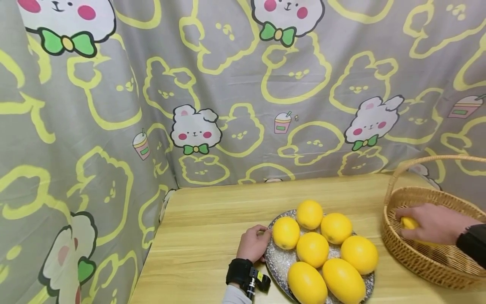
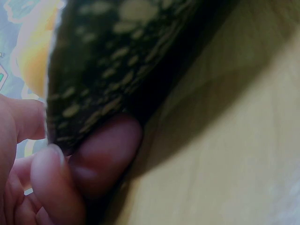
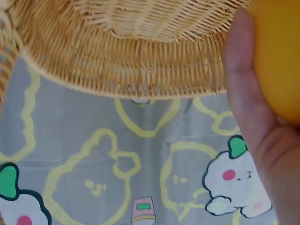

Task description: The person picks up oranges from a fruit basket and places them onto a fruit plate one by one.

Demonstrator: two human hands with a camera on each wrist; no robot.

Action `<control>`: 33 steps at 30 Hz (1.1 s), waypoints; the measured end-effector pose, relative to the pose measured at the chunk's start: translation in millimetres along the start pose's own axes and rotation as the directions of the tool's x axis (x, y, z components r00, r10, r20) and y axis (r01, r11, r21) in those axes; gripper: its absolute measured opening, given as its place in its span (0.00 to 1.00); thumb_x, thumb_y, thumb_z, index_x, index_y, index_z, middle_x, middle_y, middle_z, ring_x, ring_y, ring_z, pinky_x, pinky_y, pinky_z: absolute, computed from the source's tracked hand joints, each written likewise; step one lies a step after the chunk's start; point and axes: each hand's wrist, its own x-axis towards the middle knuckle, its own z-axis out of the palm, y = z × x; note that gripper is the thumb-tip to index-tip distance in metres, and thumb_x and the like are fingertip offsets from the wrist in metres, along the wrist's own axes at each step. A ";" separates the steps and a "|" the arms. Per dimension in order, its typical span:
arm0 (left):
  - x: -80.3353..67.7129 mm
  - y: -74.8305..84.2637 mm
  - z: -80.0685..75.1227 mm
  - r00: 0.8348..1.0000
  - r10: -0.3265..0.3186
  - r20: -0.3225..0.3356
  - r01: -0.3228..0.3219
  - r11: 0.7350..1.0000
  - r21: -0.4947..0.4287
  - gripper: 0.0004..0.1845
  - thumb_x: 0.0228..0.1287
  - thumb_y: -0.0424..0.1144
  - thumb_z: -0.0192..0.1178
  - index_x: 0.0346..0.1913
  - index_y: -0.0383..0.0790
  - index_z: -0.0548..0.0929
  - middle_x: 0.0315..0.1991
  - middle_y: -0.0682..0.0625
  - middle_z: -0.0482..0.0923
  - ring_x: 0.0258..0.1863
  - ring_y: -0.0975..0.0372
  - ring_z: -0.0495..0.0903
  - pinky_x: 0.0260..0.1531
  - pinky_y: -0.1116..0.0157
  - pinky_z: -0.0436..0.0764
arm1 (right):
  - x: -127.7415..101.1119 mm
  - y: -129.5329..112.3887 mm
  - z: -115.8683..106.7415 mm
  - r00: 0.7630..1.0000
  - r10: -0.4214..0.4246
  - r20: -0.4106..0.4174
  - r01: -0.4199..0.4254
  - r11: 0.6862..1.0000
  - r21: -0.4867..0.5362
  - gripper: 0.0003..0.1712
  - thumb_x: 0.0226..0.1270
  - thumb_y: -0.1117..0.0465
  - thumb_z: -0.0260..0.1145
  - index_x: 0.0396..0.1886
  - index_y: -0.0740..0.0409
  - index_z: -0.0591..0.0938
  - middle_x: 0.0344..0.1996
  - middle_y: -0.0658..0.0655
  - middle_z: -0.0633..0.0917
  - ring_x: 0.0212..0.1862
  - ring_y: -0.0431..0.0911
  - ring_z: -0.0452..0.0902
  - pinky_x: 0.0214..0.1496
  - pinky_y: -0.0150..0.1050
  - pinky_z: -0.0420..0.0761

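Observation:
A round, speckled grey plate (image 1: 279, 261) bears several yellow lemons (image 1: 312, 249), the front ones longer and more oval. My left hand (image 1: 253, 243) pinches the plate's left rim. In the left wrist view, fingertips (image 2: 105, 150) lie against the dark speckled underside of the plate (image 2: 108, 61), which slants above the table. Inside the wicker basket (image 1: 417, 266) on the right, my right hand (image 1: 436, 223) grips another lemon (image 1: 409, 223). The right wrist view has this lemon (image 3: 281, 61) large at the right edge, with a finger along its side.
A light wooden table (image 1: 197, 236) carries the plate and basket. The basket's tall arched handle (image 1: 395, 181) rises over its opening. Grey curtains (image 1: 235, 84) with yellow outlines and white cartoon animals hang behind and to the left. Each wrist wears a black band (image 1: 240, 271).

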 end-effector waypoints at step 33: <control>-0.3 1.8 -2.5 1.000 -0.005 0.012 0.005 1.000 -0.006 0.19 0.75 0.54 0.59 0.54 0.44 0.86 0.20 0.54 0.78 0.07 0.65 0.69 0.09 0.70 0.76 | 7.6 -143.1 -52.4 0.850 -0.426 -0.310 0.403 0.905 -0.140 0.23 0.64 0.34 0.72 0.52 0.39 0.87 0.44 0.41 0.85 0.41 0.38 0.82 0.40 0.41 0.88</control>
